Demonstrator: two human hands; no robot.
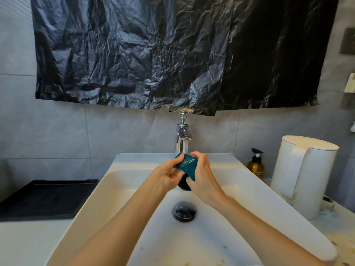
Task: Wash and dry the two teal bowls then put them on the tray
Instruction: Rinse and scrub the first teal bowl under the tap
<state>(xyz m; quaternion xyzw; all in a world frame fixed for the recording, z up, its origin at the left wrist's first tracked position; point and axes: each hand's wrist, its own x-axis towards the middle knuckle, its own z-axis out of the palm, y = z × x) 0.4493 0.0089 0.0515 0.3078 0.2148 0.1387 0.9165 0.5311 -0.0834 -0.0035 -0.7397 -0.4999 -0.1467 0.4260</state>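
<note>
- two hands meet over the white sink [119, 189], both wrapped around one teal bowl [187, 165] held just under the faucet [182, 138].
- left hand [167, 175] grips the bowl's left side, with the thumb laid over the top of the outer wall and the fingers curled beneath.
- right hand [203, 175] grips the right side, with the fingers curled over the upper edge and the thumb pressed against the lower edge.
- the bowl sits tilted between the two palms with its outer wall turned toward the camera, held up off the basin floor.
- a dark rounded shape [183, 185] shows just below the bowl, between the hands; i cannot tell whether it is the bowl's inside or some other thing.
- a thin stream of water [186, 147] runs from the spout down to the far edge of the bowl.
- the drain plug [184, 211] lies in the basin below the hands, nearer the camera.
- the black tray [44, 196] lies on the surface [28, 242] left of the sink, well apart from the bowl and both hands.
- an amber pump bottle [255, 166] and a white jug [303, 173] stand on the right side of the sink.
- a crinkled black plastic sheet [172, 54] hangs on the tiled wall above the faucet.
</note>
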